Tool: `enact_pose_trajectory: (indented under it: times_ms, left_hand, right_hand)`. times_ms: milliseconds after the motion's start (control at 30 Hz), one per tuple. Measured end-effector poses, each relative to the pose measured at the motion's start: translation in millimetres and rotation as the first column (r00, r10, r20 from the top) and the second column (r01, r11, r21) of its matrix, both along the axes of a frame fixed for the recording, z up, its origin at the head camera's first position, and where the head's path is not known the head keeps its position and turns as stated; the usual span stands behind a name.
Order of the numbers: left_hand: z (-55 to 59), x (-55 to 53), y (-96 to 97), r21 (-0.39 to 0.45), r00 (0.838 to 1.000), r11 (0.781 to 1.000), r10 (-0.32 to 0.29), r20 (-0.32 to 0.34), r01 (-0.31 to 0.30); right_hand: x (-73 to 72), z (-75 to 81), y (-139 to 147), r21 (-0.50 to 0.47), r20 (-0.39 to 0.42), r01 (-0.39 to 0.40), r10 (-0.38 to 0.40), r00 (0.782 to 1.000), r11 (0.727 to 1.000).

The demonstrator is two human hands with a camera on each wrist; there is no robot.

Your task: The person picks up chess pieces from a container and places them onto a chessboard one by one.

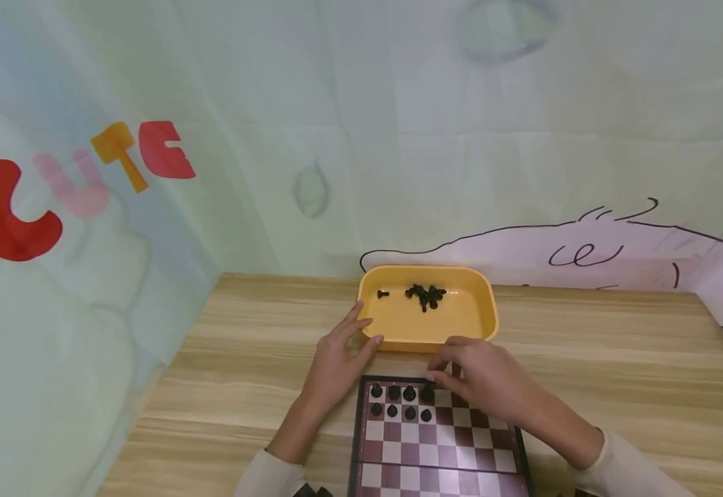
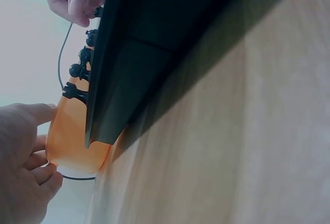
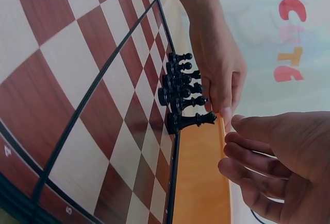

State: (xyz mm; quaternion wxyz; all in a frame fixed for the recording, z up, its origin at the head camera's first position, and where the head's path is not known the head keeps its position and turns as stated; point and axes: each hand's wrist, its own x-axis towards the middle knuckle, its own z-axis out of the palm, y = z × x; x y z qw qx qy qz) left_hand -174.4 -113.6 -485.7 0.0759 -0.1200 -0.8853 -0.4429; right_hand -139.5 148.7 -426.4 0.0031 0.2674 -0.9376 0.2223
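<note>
Right hand (image 1: pixel 492 376) was over the chessboard (image 1: pixel 460 436), just beside the tall black piece (image 3: pixel 191 122) at the end of the back row; grip slack, thumb and fingers apart, nothing held as seen from the right wrist. That piece stood on the board, as did seven other black pieces (image 1: pixel 392 411): two rows of four at the far left corner. Left hand (image 1: pixel 335 366) rested fingers and thumb at the near left corner of the yellow tray (image 1: pixel 398 326), grip loose, not clenched. Tray sat on the worktop (image 1: pixel 224 373) just beyond the board, black pieces (image 1: pixel 428 297) heaped inside, one lying apart at left.
</note>
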Motion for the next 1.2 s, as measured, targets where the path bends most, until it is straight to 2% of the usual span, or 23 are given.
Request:
enact_pose_trajectory:
  times_ms: [333, 467, 900, 1200]
  left_hand:
    - [-1.3, -1.1, 1.5, -0.013, 1.000, 1.000, 0.010, 0.013, -0.010]
    - [-1.6, -0.5, 1.1, -0.014, 1.000, 1.000, 0.008, 0.008, -0.008]
    - [-1.3, 0.4, 2.4, -0.005, 1.000, 1.000, 0.003, 0.008, -0.003]
    - [-1.3, 0.6, 1.9, -0.010, 1.000, 1.000, 0.006, -0.002, -0.006]
  right_hand:
    - [-4.4, -0.9, 6.9, 0.008, -0.068, 0.058, -0.057, 0.996, 0.998]
    - [-6.8, -0.9, 7.4, -0.003, -0.061, 0.080, -0.080, 0.995, 0.997]
    - [-24.3, -0.4, 9.1, -0.049, -0.127, 0.079, -0.085, 0.988, 0.996]
    - [-48.0, 2.4, 1.3, -0.035, -0.051, 0.122, -0.124, 0.991, 0.992]
